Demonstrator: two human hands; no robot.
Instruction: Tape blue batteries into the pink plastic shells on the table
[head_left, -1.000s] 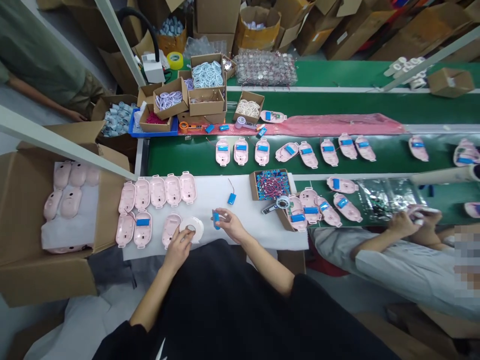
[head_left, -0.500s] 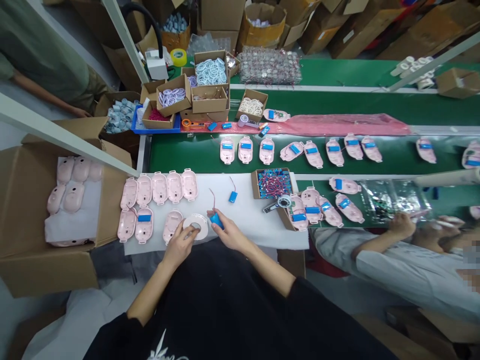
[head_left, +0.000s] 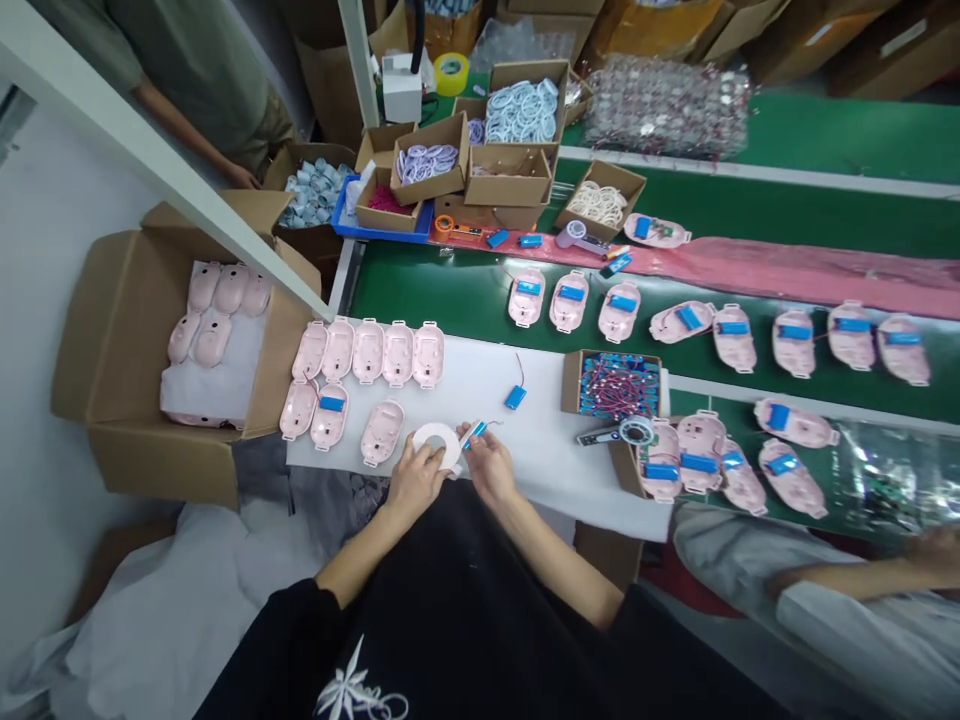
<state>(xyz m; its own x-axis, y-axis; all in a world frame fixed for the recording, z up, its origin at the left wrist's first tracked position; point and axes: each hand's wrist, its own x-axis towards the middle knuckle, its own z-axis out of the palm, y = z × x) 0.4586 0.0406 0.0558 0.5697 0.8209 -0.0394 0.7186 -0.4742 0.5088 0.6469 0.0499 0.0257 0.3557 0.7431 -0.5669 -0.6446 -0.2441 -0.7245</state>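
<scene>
My left hand (head_left: 417,474) is closed on a roll of white tape (head_left: 437,434), held low over the white sheet (head_left: 525,450). Close beside it, my right hand (head_left: 491,470) grips a blue battery pack (head_left: 474,434) with a thin wire; a white strip shows along its side. A second blue battery (head_left: 515,398) lies on the sheet with its wire pointing away. Left of the tape, an open pink shell (head_left: 382,432) rests by itself. Further left, another pink shell has a blue battery (head_left: 331,404) inside.
Rows of pink shells (head_left: 367,350) line the sheet's left end. A box of wired batteries (head_left: 572,382) stands right, beside a handheld fan part (head_left: 636,430). Shells with batteries sit along the green belt (head_left: 450,285). A carton (head_left: 112,400) stands left; a co-worker's arm (head_left: 862,578) is at right.
My view has swung, so the bench appears shifted right and turned. The battery in my right hand has been tilted and now shows a white strip, close beside the tape roll.
</scene>
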